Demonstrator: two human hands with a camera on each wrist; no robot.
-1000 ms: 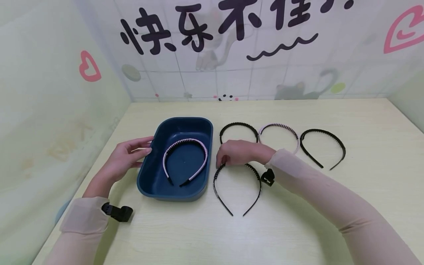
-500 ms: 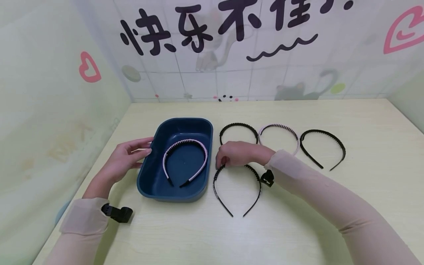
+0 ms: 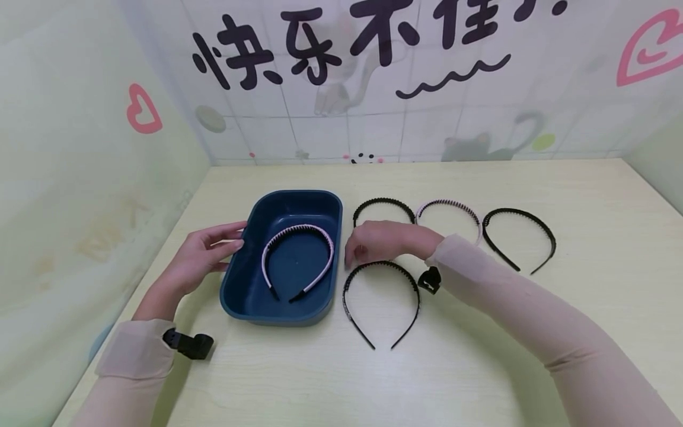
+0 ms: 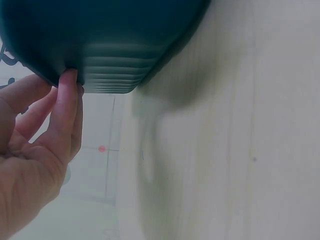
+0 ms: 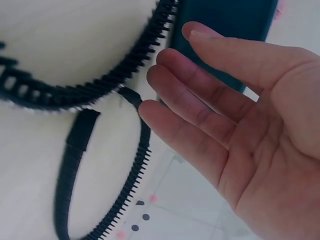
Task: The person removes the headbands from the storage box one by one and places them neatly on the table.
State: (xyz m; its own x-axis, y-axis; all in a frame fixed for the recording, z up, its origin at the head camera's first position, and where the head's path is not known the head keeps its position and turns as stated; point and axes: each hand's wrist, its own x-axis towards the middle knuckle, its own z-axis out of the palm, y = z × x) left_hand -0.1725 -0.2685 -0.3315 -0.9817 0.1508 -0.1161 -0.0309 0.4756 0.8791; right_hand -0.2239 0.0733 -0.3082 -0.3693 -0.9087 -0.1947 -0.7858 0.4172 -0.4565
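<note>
My left hand [image 3: 194, 261] reaches to the left side of a dark blue plastic basin [image 3: 267, 318]; in the left wrist view its fairly straight fingers [image 4: 67, 100] touch the outer wall. A pale pink toothed headband [image 3: 300, 226] lies inside the basin. To the right of the basin, my right hand [image 3: 381, 242] hovers just beyond the top of a black toothed headband [image 3: 348, 286] lying on the table. In the right wrist view the fingers are loosely bent, apart from the thumb, and hold nothing. Behind this hand lies another black headband [image 3: 384, 200], partly hidden.
Farther right on the pale wooden table [image 3: 480, 367] are a pink headband [image 3: 453, 203] and a black headband [image 3: 541, 223]. A printed curtain [image 3: 320, 133] rises behind the table, with another on the left.
My right hand has let go of the front black headband and lifted slightly away, so the top of its arc now shows. The left hand and the basin have stayed put.
</note>
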